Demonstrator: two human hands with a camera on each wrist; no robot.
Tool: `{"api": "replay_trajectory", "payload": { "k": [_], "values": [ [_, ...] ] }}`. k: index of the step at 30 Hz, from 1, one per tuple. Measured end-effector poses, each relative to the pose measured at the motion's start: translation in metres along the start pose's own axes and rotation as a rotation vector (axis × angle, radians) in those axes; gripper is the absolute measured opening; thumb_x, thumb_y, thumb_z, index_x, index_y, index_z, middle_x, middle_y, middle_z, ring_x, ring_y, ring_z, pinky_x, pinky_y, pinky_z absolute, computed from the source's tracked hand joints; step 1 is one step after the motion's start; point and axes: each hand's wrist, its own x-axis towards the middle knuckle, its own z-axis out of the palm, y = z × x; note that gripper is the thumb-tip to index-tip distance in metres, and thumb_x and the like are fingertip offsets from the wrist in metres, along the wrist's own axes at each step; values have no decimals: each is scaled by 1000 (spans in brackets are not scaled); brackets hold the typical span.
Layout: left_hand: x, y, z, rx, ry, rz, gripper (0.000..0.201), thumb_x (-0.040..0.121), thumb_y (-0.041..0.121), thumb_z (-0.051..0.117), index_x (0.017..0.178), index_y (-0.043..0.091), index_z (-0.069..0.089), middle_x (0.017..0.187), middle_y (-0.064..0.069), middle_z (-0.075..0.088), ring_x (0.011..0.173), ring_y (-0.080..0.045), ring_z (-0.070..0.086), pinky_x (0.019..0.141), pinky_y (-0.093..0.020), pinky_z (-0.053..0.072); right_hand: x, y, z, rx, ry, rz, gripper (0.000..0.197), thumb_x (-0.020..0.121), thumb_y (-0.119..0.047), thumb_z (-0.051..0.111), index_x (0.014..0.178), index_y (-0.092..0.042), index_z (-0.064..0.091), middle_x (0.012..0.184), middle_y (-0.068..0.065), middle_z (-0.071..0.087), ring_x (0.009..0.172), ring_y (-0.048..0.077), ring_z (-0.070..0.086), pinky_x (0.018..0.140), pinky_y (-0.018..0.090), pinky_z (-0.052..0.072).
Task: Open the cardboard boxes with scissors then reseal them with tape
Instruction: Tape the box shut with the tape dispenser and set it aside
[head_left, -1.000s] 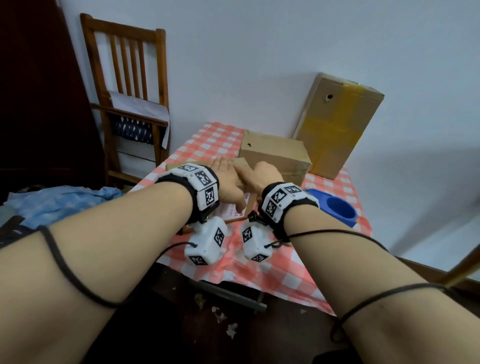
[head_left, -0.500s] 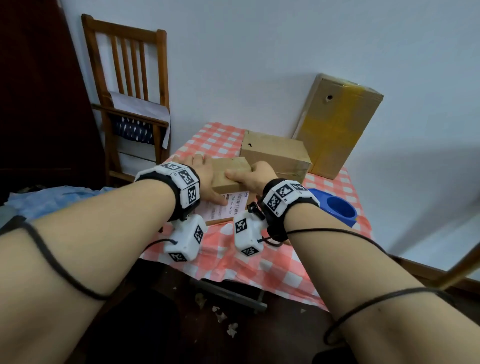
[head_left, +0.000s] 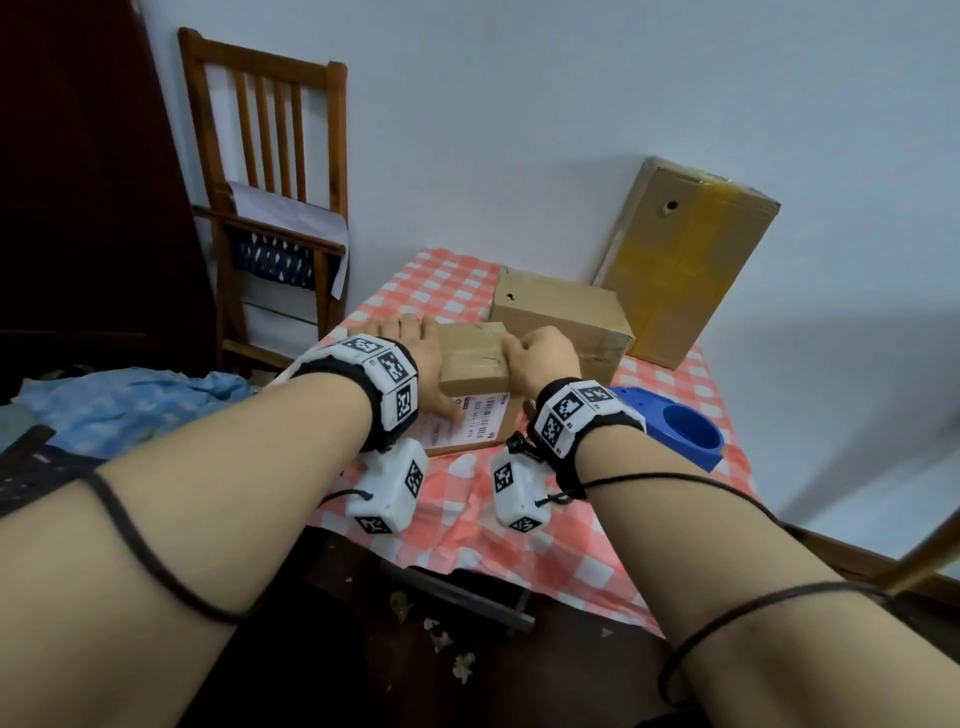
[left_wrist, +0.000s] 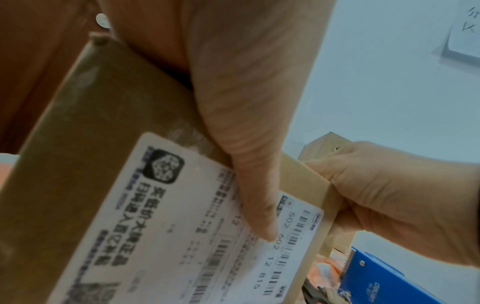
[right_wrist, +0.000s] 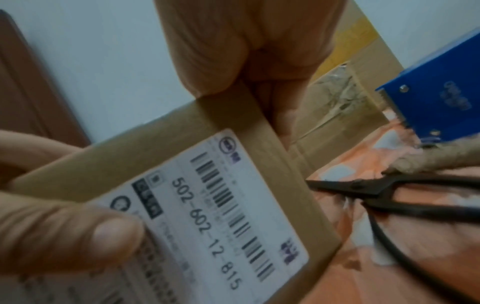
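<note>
A wooden chair (head_left: 270, 171) stands off to the left. On the checked tabletop (head_left: 545, 540) the left hand (head_left: 415, 358) grips the small labelled box (head_left: 475, 358), thumb flat on its shipping label (left_wrist: 182, 226); the right hand (head_left: 543, 358) clamps the opposite end. The scissors (right_wrist: 384, 197) lie just beside that end, with the blue tape dispenser (head_left: 675, 428) further right. Sliding the box rightward could knock the blades, I reckon, or rumple the cloth.

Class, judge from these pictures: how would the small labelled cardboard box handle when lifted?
The small brown cardboard box with the white label probably feels stiff: its edges stay straight under the left hand and right hand. Flat-sided, so unlikely to roll.
</note>
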Motion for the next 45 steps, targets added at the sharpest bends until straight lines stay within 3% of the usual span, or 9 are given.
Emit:
{"api": "replay_trajectory", "payload": {
  "k": [6, 15, 18, 21, 25, 28, 31, 35, 45],
  "values": [
    [2, 0, 1, -1, 2, -5, 127, 67, 73, 66, 151, 6, -2, 154, -15, 18, 142, -31, 17, 117, -46, 12, -8, -12, -6, -51, -160, -14, 43, 86, -52, 58, 79, -10, 51, 75, 1, 54, 77, 22, 55, 67, 30, 42],
    [5, -2, 3, 11, 5, -5, 131, 63, 76, 66, 151, 7, -1, 153, -14, 18, 141, -30, 18, 117, -46, 14, -1, -4, -5, -88, -25, -21, 39, 98, -21, 40, 60, -9, 43, 66, 5, 49, 74, 28, 52, 65, 30, 39],
    [5, -1, 1, 6, 1, -5, 130, 64, 74, 67, 151, 7, -2, 153, -14, 18, 141, -31, 18, 117, -46, 13, -1, 1, -4, -33, -59, -24, 45, 95, -35, 48, 59, -10, 44, 68, 10, 56, 77, 36, 62, 71, 40, 54],
    [5, -1, 2, 13, 4, -3, 131, 63, 75, 67, 151, 7, -1, 153, -14, 18, 141, -31, 18, 117, -46, 13, -5, 6, -5, -10, -32, -65, 41, 97, -22, 45, 59, -7, 51, 72, 16, 61, 82, 39, 66, 78, 49, 55],
    [4, -2, 1, 6, 9, -3, 129, 64, 75, 66, 151, 8, 0, 154, -14, 18, 141, -31, 19, 117, -45, 14, -9, -6, -8, -95, 85, -110, 26, 96, -7, 41, 118, -4, 55, 116, 15, 61, 107, 30, 60, 92, 38, 49],
    [1, 0, 0, 11, 24, -10, 124, 67, 72, 67, 151, 6, 2, 153, -15, 20, 141, -31, 20, 116, -44, 15, -24, -16, 3, -300, -5, -512, 38, 101, -24, 34, 133, -8, 49, 139, 11, 49, 130, 27, 42, 110, 36, 28],
    [-1, 4, 2, 7, 53, -22, 114, 73, 63, 65, 151, 5, 5, 152, -15, 22, 140, -31, 22, 116, -43, 17, -37, -14, 12, -466, -174, -641, 40, 103, -26, 29, 132, -8, 51, 142, 10, 47, 137, 24, 33, 115, 38, 18],
    [2, 4, 3, -9, 46, -48, 112, 75, 61, 64, 151, 5, 3, 151, -15, 21, 140, -31, 22, 115, -44, 19, -55, -10, -3, -469, -203, -689, 37, 102, -20, 35, 127, -3, 56, 139, 12, 51, 131, 25, 42, 104, 35, 30],
    [0, 2, 2, 0, 54, -13, 116, 71, 67, 65, 151, 6, 6, 152, -16, 22, 140, -33, 22, 115, -42, 18, -55, -16, 0, -461, -166, -546, 41, 103, -22, 27, 128, -5, 54, 145, 13, 44, 135, 23, 38, 106, 26, 23]
  ]
}}
